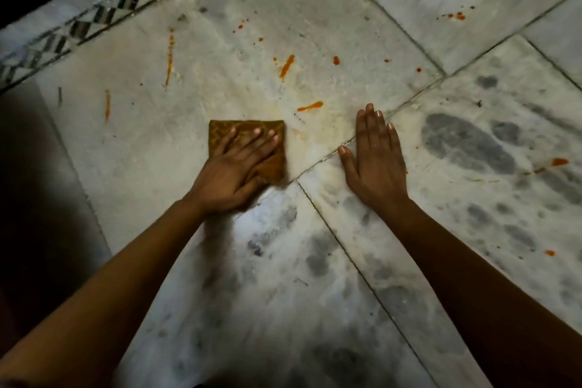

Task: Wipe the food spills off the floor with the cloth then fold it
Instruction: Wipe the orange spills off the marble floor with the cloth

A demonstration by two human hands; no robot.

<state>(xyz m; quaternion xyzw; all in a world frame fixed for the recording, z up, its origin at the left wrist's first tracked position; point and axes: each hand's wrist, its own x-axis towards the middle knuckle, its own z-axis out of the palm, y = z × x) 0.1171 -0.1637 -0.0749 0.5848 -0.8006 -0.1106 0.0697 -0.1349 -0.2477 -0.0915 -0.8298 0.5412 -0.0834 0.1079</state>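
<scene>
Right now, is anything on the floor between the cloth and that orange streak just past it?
Nothing visible. The left hand presses the cloth flat, and only bare marble floor lies between its far edge and the orange streak. The right hand rests flat off to the side, clear of that path.

A single wide-angle view from the person's head looks steeply down and forward at the marble floor, close above it. Both forearms enter from the near edge, and a patterned border strip runs slantwise across the far left corner.
</scene>
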